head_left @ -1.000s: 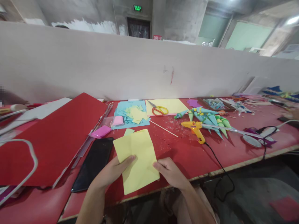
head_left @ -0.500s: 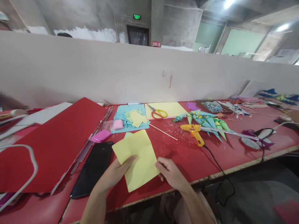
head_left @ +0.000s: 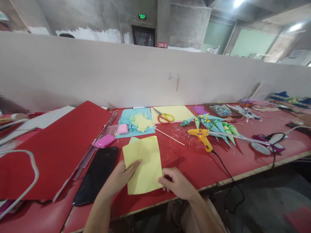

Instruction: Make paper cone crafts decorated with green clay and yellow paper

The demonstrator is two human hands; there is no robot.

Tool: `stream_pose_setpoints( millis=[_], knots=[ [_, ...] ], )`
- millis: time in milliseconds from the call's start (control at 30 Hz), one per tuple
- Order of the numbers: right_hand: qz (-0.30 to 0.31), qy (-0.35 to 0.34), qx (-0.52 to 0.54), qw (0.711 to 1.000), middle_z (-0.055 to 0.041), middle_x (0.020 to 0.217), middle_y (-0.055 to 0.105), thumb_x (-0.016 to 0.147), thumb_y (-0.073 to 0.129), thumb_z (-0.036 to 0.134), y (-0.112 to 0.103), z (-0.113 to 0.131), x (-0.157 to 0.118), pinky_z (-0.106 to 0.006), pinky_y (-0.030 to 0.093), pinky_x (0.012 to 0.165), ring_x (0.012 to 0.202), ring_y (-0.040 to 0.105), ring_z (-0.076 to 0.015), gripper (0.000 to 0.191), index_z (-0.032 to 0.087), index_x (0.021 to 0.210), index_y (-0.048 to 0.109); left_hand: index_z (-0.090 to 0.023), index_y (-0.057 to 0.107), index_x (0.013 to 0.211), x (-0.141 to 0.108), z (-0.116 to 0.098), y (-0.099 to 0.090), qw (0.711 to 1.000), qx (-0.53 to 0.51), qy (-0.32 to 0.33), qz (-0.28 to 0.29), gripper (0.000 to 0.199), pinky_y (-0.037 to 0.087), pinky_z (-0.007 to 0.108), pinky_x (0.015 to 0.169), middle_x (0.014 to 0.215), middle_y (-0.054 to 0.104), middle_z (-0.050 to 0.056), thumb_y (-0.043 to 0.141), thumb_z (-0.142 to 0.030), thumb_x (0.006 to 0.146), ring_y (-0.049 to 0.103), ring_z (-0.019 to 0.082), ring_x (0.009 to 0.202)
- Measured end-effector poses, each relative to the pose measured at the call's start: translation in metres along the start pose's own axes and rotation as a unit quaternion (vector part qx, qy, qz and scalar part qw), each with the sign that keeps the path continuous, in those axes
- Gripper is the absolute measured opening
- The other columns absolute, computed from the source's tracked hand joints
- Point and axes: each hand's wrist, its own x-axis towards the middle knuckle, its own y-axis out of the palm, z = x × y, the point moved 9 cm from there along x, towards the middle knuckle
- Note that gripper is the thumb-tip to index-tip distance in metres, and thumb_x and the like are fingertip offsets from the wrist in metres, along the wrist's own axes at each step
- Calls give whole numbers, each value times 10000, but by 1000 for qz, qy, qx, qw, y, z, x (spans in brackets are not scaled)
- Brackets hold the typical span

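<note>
A yellow sheet of paper is held above the red table near its front edge. My left hand grips it at the left side, thumb on top and the other fingers hidden beneath. At the lower right edge, my right hand pinches the sheet between thumb and curled fingers. Just beyond the sheet, a pale green paper piece peeks out. A black phone lies left of my left hand.
Scissors rest on a pale yellow sheet. Cut paper pieces lie on blue paper. A yellow glue gun trails a cable at right, beside paper cones. A large red board covers the left side.
The yellow paper has turned a little, so its edges now stand more upright. My right hand has shifted slightly left and down along its edge.
</note>
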Motion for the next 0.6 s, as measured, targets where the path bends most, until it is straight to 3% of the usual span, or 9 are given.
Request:
stream_pose_setpoints(
  millis=[100, 200, 300, 433, 600],
  knots=[
    [58, -38, -53, 996, 38, 529, 523, 717, 578, 264, 9, 5, -2, -176, 335, 489, 508, 454, -86, 178, 141, 591, 558, -112, 598, 601, 3, -3, 0, 998, 61, 3, -26, 423, 397, 217, 427, 515, 590, 15, 596, -534, 637, 520, 150, 493],
    [82, -54, -35, 995, 15, 625, 588, 728, 575, 294, 13, 5, -3, -184, 365, 536, 577, 495, -105, 175, 135, 670, 621, -111, 591, 575, 3, -4, 8, 998, 62, -2, -7, 396, 363, 208, 396, 524, 590, 17, 612, -504, 613, 490, 134, 467],
    [90, -16, 25, 996, -4, 598, 585, 775, 521, 369, 15, -5, -1, -182, 358, 491, 535, 500, -102, 292, 123, 647, 613, -110, 596, 568, 1, -4, 15, 997, 77, -14, 11, 387, 371, 216, 390, 531, 604, 32, 613, -494, 601, 520, 156, 482],
    [66, 20, 57, 996, 8, 482, 511, 771, 503, 495, 12, -13, 0, -175, 295, 413, 432, 435, -75, 444, 125, 528, 541, -113, 626, 656, -2, -5, 16, 997, 66, -26, 18, 375, 426, 231, 433, 613, 662, 55, 638, -480, 584, 581, 186, 537],
    [28, 21, 94, 995, 24, 512, 492, 747, 500, 563, 9, -14, 1, -176, 285, 415, 451, 414, -74, 451, 134, 621, 552, -127, 641, 685, -8, -4, 29, 995, -2, -52, 82, 359, 458, 235, 468, 651, 684, 51, 653, -476, 598, 600, 182, 554]
  ],
)
